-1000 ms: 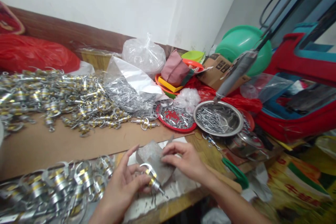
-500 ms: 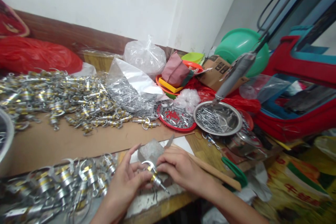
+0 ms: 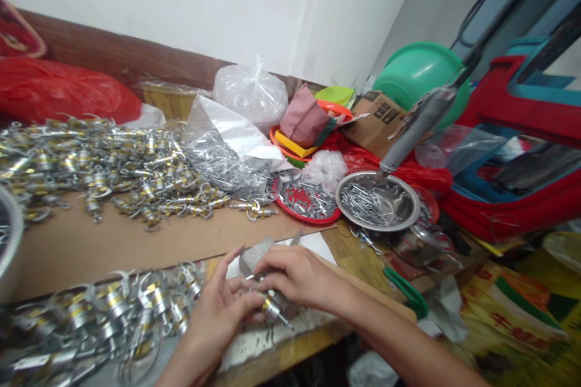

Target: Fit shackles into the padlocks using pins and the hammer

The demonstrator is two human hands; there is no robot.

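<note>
My left hand [image 3: 216,313] pinches a small silver and brass metal fitting [image 3: 271,308] at the near edge of the table. My right hand [image 3: 296,275] lies over the same fitting, fingers curled onto its top, and covers most of it. Both hands rest against a grey stone block [image 3: 256,252] that sits on a white sheet. A pin sticks out of the fitting toward the lower right.
A heap of similar fittings [image 3: 104,163] covers the brown board at the left, and more [image 3: 100,314] lie near my left hand. A red plate [image 3: 308,201] and a steel bowl of pins [image 3: 376,199] stand to the right, beside bags, a green basin [image 3: 420,72] and red crates.
My right hand has slid left off the stone block and come down over the fitting held by my left hand. The left hand has stayed in place.
</note>
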